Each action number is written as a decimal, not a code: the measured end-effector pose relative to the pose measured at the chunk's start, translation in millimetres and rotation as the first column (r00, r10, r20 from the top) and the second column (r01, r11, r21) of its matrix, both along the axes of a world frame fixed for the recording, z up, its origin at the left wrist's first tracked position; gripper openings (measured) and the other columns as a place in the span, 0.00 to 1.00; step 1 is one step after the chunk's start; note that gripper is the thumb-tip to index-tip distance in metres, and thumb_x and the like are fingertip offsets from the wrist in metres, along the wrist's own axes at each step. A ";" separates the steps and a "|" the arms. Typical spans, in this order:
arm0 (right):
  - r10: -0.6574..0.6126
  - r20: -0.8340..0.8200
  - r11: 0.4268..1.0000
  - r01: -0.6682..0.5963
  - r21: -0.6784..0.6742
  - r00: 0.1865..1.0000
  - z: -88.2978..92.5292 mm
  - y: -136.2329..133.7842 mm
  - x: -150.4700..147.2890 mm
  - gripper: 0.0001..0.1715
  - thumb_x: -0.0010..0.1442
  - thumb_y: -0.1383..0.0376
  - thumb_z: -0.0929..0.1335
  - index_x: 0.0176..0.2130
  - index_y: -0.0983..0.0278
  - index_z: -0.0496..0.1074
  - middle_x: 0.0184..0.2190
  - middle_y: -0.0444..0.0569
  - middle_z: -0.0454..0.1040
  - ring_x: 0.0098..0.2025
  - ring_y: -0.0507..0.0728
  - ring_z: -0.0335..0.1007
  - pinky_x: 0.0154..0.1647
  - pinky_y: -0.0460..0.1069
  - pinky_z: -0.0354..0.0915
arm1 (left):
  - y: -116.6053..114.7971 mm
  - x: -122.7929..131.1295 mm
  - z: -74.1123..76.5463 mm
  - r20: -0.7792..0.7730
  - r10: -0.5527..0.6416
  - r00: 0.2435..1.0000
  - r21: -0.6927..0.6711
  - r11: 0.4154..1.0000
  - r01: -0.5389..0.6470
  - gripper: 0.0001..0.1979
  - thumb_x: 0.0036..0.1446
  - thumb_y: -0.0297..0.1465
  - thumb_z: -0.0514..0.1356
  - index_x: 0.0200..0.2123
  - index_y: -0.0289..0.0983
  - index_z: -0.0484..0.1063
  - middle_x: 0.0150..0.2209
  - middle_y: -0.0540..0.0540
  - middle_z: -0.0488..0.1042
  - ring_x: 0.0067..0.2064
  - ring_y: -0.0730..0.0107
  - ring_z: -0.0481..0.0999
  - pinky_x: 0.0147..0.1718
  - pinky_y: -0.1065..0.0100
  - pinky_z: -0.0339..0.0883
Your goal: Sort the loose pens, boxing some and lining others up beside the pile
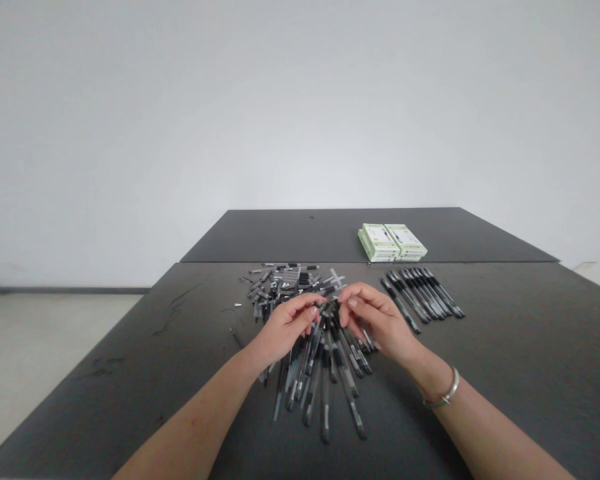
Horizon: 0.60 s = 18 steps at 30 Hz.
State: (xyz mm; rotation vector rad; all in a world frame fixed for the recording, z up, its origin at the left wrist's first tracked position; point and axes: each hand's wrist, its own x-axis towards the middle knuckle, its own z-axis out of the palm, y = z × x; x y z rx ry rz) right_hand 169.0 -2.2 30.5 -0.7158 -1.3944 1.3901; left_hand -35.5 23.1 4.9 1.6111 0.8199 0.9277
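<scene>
Many black and clear pens [325, 393] lie fanned out in a pile on the dark table, their lower ends toward me. Over the upper part of this pile is my left hand [291, 322], thumb and fingers bent close together. My right hand [373, 317] hovers just to its right, fingertips curled inward and nearly meeting those of the left. Whatever is between the fingertips of either hand is too small to make out. Behind the hands, shorter pen parts and caps [285, 277] are heaped loosely. Several capped pens [423, 293] lie side by side right of my right hand.
Green and white boxes [393, 242] are stacked at the back right, near the seam between two dark tables [270, 233]. A small silver piece [237, 305] lies left of the heap. A pale wall rises behind.
</scene>
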 end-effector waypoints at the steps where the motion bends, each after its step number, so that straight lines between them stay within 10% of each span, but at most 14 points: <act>1: 0.026 -0.062 1.000 -0.027 -0.015 0.998 0.9 -0.7 -0.3 0.12 0.63 0.58 0.65 0.40 0.63 0.71 0.26 0.46 0.76 0.17 0.48 0.58 0.18 0.45 0.53 | 0.0 -0.1 -0.1 -0.003 0.009 1.000 -0.001 1.000 -0.009 0.16 0.62 0.36 0.57 0.50 0.35 0.72 0.31 0.49 0.71 0.27 0.76 0.66 0.28 0.72 0.63; 18: -0.264 -0.195 0.963 0.270 0.009 0.945 -6.3 4.4 -7.1 0.16 0.66 0.55 0.65 0.37 0.64 0.73 0.22 0.43 0.73 0.18 0.47 0.62 0.19 0.43 0.58 | -1.5 -0.3 2.5 -0.040 0.010 0.999 0.019 1.000 -0.009 0.16 0.62 0.35 0.56 0.51 0.37 0.73 0.29 0.51 0.69 0.23 0.78 0.60 0.23 0.74 0.55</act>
